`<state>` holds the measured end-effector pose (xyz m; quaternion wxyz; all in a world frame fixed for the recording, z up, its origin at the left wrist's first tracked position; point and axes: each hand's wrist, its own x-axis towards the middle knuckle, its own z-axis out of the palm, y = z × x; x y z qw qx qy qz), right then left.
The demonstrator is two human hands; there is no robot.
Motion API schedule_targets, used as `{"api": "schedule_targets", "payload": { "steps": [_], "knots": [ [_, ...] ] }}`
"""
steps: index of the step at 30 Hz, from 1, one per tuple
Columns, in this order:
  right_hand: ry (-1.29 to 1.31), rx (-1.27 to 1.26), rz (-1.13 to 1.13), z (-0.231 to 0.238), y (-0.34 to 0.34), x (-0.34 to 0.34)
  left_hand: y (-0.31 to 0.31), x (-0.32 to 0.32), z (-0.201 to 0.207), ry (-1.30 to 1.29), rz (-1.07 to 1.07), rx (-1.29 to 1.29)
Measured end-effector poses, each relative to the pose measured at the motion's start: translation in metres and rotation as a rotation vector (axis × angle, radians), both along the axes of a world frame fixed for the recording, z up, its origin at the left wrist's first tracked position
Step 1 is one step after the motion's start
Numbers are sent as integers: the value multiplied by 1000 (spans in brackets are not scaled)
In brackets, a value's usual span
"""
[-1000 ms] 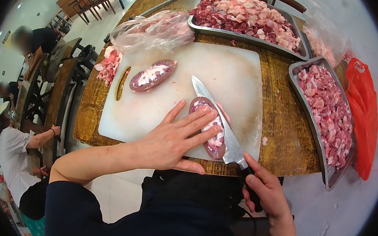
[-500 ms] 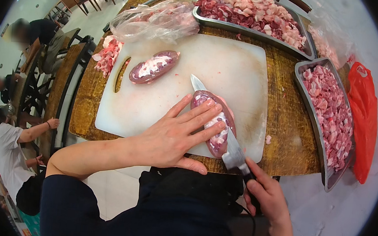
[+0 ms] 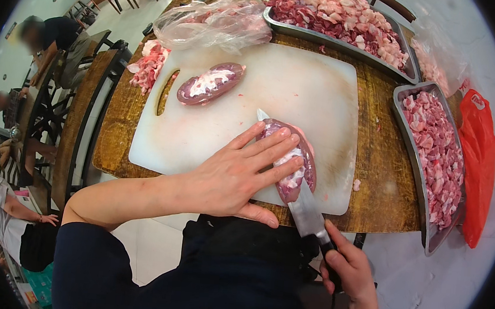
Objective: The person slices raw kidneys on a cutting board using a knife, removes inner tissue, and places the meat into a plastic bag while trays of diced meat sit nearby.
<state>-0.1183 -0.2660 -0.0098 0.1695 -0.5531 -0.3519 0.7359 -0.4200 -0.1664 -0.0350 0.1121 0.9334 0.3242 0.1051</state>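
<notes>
My left hand (image 3: 240, 174) is pressing down at the near edge of the white plastic cutting board (image 3: 299, 89), whose middle and far right corner are lying open to me. A purple halved kidney (image 3: 209, 83) is blocking the far left, and steel trays of diced meat (image 3: 434, 152) are crowding the wooden table's right and far edges.

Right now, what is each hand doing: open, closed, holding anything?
Left hand: open, fingers spread flat on the piece of meat on the cutting board.
Right hand: closed around the knife handle.
</notes>
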Motion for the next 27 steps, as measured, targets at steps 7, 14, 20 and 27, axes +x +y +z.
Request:
{"api": "schedule_targets", "payload": {
  "steps": [7,14,20,27],
  "knots": [
    [102,55,58,-5,26,-36,-1,-2,2,45,7,18],
    [70,-43,12,-5,-36,3,-5,8,7,-21,-14,19],
    [75,-94,112,5,-42,5,-2,12,5,-35,2,134],
    [1,186,250,1,-51,17,-7,-24,38,-68,137,17]
  ]
}}
